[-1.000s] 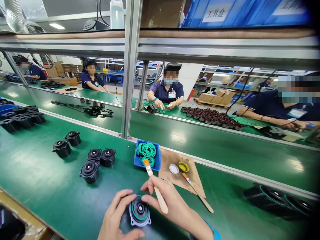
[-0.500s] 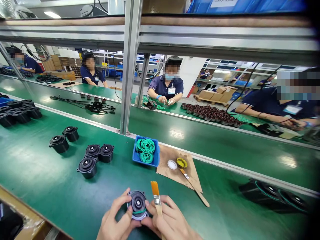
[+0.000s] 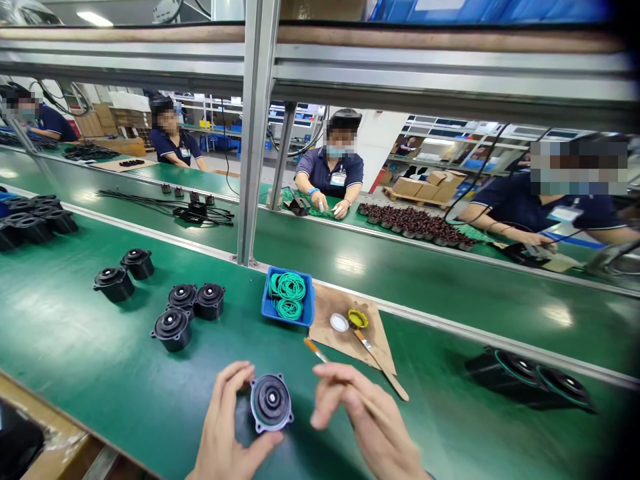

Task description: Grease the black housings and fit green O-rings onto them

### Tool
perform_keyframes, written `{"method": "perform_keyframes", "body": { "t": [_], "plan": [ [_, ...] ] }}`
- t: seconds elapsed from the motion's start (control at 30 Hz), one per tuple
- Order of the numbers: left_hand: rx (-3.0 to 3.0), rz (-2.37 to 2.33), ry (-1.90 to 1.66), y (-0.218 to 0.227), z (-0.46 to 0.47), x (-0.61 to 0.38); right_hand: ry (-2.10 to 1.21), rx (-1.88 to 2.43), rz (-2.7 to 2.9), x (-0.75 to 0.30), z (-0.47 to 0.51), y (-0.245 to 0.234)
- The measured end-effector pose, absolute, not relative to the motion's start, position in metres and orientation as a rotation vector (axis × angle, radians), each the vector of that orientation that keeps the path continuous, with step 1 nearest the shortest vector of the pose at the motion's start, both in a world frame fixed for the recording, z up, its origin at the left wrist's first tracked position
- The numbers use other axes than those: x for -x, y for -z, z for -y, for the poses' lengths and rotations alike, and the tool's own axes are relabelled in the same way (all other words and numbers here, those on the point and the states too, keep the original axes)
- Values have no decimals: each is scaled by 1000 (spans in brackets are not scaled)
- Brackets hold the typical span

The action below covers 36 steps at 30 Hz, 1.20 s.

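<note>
My left hand (image 3: 225, 427) grips a round black motor housing (image 3: 271, 402), tilted so its ribbed face points at me. My right hand (image 3: 363, 420) sits just right of it, fingers curled round a small wooden-handled brush (image 3: 315, 349) whose orange bristles point up and to the left. The right hand is not touching the housing. A blue tray of green rubber rings (image 3: 287, 297) stands beyond my hands. Beside it a piece of brown cardboard (image 3: 350, 337) carries a white lid (image 3: 339, 323), a yellow grease pot (image 3: 357, 319) and a second brush (image 3: 380, 363).
Several more black housings (image 3: 173, 329) stand on the green bench (image 3: 75, 347) to the left, more at the far left edge. Two housings with green rings (image 3: 530, 380) lie at the right. A metal post (image 3: 250, 133) rises behind the tray. Other workers sit across the belt.
My right hand has drawn away from the housing and the brush now points up-left. The left hand has tipped the housing up to face me. The camera view has drifted slightly.
</note>
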<state>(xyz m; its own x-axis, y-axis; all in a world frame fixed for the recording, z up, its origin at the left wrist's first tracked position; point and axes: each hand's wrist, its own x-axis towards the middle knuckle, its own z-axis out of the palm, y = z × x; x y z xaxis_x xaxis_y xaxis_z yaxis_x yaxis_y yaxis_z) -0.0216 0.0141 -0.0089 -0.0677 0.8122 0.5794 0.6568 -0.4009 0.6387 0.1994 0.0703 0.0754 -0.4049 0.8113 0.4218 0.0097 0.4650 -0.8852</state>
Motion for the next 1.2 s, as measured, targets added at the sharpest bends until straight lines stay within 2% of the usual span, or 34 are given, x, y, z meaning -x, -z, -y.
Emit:
{"method": "perform_keyframes", "body": {
  "t": [0.1, 0.33, 0.5, 0.87, 1.2],
  "plan": [
    [-2026, -1560, -1343, 7, -18, 19, -1353, 842, 1532, -202, -67, -80],
    [-1845, -1549, -1219, 5, -17, 14, -1738, 1035, 1290, -198, -63, -80],
    [-1831, -1550, -1210, 1, -16, 14, -1876, 1046, 1327, -195, -64, -73],
    [-1893, -1559, -1321, -7, -17, 12, -1756, 1136, 1434, -187, -69, -59],
    [-2066, -1450, -1413, -4, -17, 11, -1272, 1022, 1872, -194, -79, -76]
  ]
}}
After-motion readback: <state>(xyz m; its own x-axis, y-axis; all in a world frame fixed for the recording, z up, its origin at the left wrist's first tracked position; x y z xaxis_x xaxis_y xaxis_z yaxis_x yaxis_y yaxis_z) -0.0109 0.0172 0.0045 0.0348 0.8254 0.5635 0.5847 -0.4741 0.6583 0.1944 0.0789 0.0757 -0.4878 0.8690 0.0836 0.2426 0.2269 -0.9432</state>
